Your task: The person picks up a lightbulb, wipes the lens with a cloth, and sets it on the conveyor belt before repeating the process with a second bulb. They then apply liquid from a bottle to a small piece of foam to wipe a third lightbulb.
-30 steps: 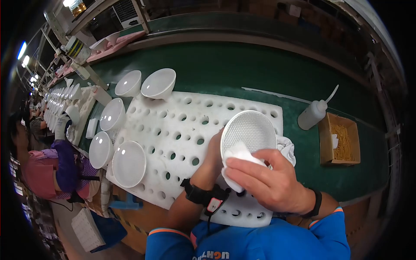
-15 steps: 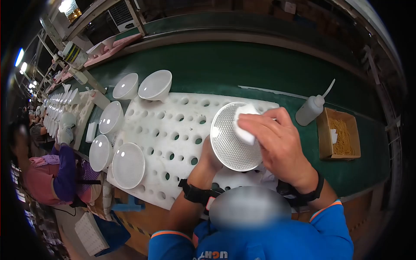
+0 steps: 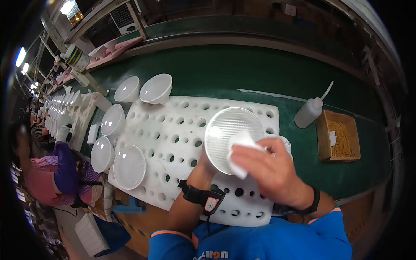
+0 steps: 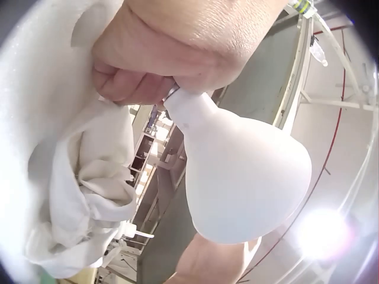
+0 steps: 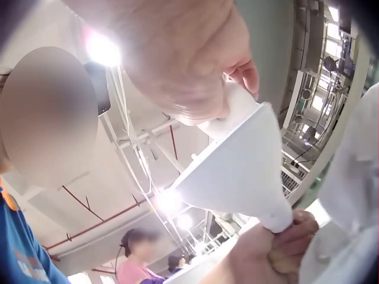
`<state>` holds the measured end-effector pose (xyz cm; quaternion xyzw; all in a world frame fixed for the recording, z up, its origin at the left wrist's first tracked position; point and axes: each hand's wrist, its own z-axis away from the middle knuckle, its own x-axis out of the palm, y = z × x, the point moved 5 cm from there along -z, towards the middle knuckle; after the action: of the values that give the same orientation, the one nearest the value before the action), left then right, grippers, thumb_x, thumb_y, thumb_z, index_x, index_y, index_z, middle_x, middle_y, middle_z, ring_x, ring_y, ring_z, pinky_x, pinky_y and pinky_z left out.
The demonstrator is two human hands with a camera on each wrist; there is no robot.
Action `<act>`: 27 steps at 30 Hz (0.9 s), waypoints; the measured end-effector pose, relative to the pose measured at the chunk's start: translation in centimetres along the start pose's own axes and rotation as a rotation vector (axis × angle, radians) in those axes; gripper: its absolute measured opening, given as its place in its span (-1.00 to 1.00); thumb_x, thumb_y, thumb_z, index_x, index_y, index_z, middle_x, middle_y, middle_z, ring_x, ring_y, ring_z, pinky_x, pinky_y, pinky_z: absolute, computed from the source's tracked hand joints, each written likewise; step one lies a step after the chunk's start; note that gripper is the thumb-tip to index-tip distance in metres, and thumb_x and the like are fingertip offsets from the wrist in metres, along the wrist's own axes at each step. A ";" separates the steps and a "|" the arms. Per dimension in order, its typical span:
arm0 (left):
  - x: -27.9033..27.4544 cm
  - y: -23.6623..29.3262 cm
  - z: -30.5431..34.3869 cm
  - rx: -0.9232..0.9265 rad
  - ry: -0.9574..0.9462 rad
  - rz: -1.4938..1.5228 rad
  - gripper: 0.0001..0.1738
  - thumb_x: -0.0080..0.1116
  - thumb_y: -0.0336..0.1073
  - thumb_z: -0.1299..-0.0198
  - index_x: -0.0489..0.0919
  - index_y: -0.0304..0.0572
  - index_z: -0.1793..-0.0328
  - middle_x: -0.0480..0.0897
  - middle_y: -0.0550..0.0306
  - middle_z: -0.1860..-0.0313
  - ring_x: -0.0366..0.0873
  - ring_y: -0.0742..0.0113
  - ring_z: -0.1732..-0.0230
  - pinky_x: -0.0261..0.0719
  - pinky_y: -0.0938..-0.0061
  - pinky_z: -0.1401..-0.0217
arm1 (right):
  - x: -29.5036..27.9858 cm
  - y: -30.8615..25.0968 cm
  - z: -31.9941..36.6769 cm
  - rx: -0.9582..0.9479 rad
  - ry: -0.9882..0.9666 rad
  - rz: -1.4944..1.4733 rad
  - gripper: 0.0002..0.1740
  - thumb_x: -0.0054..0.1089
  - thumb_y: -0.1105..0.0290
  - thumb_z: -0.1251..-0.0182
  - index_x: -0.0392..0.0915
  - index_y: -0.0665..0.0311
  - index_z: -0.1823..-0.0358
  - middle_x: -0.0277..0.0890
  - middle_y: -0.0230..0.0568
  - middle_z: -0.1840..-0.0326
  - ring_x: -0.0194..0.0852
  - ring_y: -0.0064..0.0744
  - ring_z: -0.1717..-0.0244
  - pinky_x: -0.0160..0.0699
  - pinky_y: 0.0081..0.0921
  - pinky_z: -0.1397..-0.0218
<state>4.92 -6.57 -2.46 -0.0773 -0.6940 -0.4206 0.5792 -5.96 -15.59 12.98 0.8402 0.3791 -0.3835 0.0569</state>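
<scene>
My left hand (image 3: 206,164) grips a white reflector light bulb (image 3: 216,136) by its narrow base, and a sliver of metal shows at the neck in the left wrist view. The bulb's wide, dimpled face is turned up toward the head camera. With my right hand (image 3: 277,173) I hold a folded white cloth (image 3: 239,149) against the lower right of that face. In the right wrist view the cloth (image 5: 240,109) bulges under my fingers at the bulb's rim. Most of my left fingers are hidden behind the bulb in the head view.
A white foam board (image 3: 182,147) with rows of holes lies below my hands. Several similar bulbs (image 3: 129,167) stand along its left side. A crumpled cloth (image 4: 95,183) lies near the bulb. To the right are a squeeze bottle (image 3: 308,113) and a cardboard box (image 3: 323,138). Another person (image 3: 47,177) sits left.
My right hand and cloth moved up across the bulb's face, then back down to its lower right. The bulb tilted and shifted slightly left. A blurred shape over my chest is gone.
</scene>
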 end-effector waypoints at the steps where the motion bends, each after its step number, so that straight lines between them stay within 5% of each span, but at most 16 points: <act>1: -0.1 0.1 0.2 0.017 0.043 -0.136 -0.53 -0.25 -0.22 -0.42 0.33 -0.36 -0.33 0.54 -0.10 -0.14 0.59 0.14 -0.07 0.66 0.33 -0.06 | 0.2 -1.0 -0.4 -0.022 -0.007 -0.030 -0.57 0.16 0.54 0.04 0.60 0.31 0.04 0.60 -0.21 -0.04 0.46 -0.17 0.19 0.53 -0.41 0.17; 3: 0.2 0.4 0.5 0.063 0.107 -0.382 -0.54 -0.27 -0.25 -0.41 0.35 -0.37 -0.31 0.57 -0.09 -0.10 0.61 0.14 -0.04 0.67 0.33 -0.05 | 0.4 -1.2 -0.9 -0.024 0.012 -0.030 -0.60 0.15 0.50 0.01 0.60 0.29 0.04 0.60 -0.23 -0.05 0.45 -0.17 0.16 0.55 -0.40 0.17; 5: -1.7 -0.4 0.0 -0.076 0.184 -0.099 -0.52 -0.32 -0.19 -0.44 0.33 -0.35 -0.33 0.54 -0.10 -0.14 0.60 0.12 -0.07 0.68 0.31 -0.05 | 0.2 1.7 -2.0 0.060 0.051 0.006 -0.59 0.12 0.56 -0.01 0.59 0.27 0.02 0.60 -0.24 -0.02 0.45 -0.16 0.11 0.52 -0.34 0.05; 8: -0.1 0.3 -0.2 0.017 -0.006 -0.029 -0.44 -0.31 -0.06 -0.45 0.29 -0.32 -0.38 0.50 -0.13 -0.20 0.59 0.15 -0.10 0.70 0.27 -0.05 | -2.6 5.5 -0.4 0.265 0.071 0.068 -0.48 0.06 0.75 0.06 0.56 0.31 -0.02 0.59 -0.14 -0.04 0.45 -0.11 0.08 0.48 -0.35 -0.03; 9: 0.1 0.3 0.0 0.051 0.067 0.025 -0.48 -0.22 -0.13 -0.43 0.32 -0.36 -0.35 0.54 -0.11 -0.16 0.62 0.19 -0.05 0.72 0.33 0.02 | -4.2 5.9 0.6 0.296 0.113 0.132 -0.48 0.04 0.76 0.02 0.55 0.32 -0.05 0.58 -0.10 -0.03 0.45 -0.11 0.07 0.47 -0.34 -0.03; 13: -1.5 0.5 0.8 0.122 0.224 -0.279 -0.59 -0.11 -0.32 -0.37 0.41 -0.43 -0.25 0.61 -0.08 -0.03 0.67 0.21 0.09 0.72 0.41 0.10 | -10.6 9.3 8.1 0.678 0.201 0.330 -0.60 -0.15 0.65 -0.34 0.49 0.32 -0.16 0.48 -0.03 -0.01 0.46 -0.17 -0.01 0.38 -0.38 -0.13; 16: -2.5 0.0 0.7 0.069 0.271 -0.301 -0.61 -0.13 -0.33 -0.38 0.42 -0.44 -0.23 0.61 -0.08 -0.02 0.67 0.22 0.11 0.72 0.41 0.10 | -13.7 13.0 15.1 0.982 0.118 0.497 -0.58 -0.03 0.57 -0.34 0.43 0.32 -0.23 0.44 0.01 -0.08 0.40 -0.04 -0.10 0.35 -0.34 -0.20; 19: -2.8 0.0 0.6 0.078 0.298 -0.364 -0.62 -0.15 -0.35 -0.39 0.43 -0.45 -0.22 0.61 -0.07 -0.01 0.66 0.23 0.11 0.72 0.42 0.11 | -13.2 15.9 21.2 0.904 -0.084 0.858 -0.56 0.06 0.57 -0.28 0.42 0.33 -0.21 0.42 0.03 -0.14 0.32 0.03 -0.20 0.29 -0.25 -0.28; 22: -3.0 0.2 0.3 0.064 0.266 -0.363 -0.62 -0.15 -0.34 -0.39 0.43 -0.44 -0.21 0.61 -0.07 -0.01 0.65 0.24 0.10 0.71 0.43 0.12 | -11.3 9.7 12.6 0.734 0.051 0.683 -0.58 0.13 0.59 -0.19 0.46 0.35 -0.12 0.40 0.02 -0.19 0.26 0.05 -0.26 0.24 -0.19 -0.33; 25: -2.4 0.2 0.6 0.062 0.330 -0.223 -0.63 -0.16 -0.25 -0.41 0.47 -0.40 -0.15 0.61 -0.05 0.05 0.64 0.26 0.16 0.67 0.46 0.22 | -5.6 6.6 7.8 0.592 -0.214 0.075 -0.55 0.30 0.46 -0.03 0.52 0.30 -0.04 0.44 -0.06 -0.18 0.29 -0.02 -0.26 0.25 -0.22 -0.29; 27: -1.5 0.7 0.7 0.114 0.432 -0.218 -0.62 -0.18 -0.17 -0.42 0.50 -0.35 -0.04 0.62 -0.01 0.18 0.62 0.29 0.30 0.61 0.50 0.37 | -0.5 5.3 6.8 0.451 -0.401 0.014 -0.37 0.44 0.21 0.08 0.52 0.24 -0.09 0.41 -0.09 -0.22 0.15 0.03 -0.35 0.09 -0.12 -0.37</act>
<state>5.32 -5.07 -3.35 0.1224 -0.5808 -0.4475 0.6689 -6.63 -22.25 7.56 0.7416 0.2598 -0.6161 -0.0549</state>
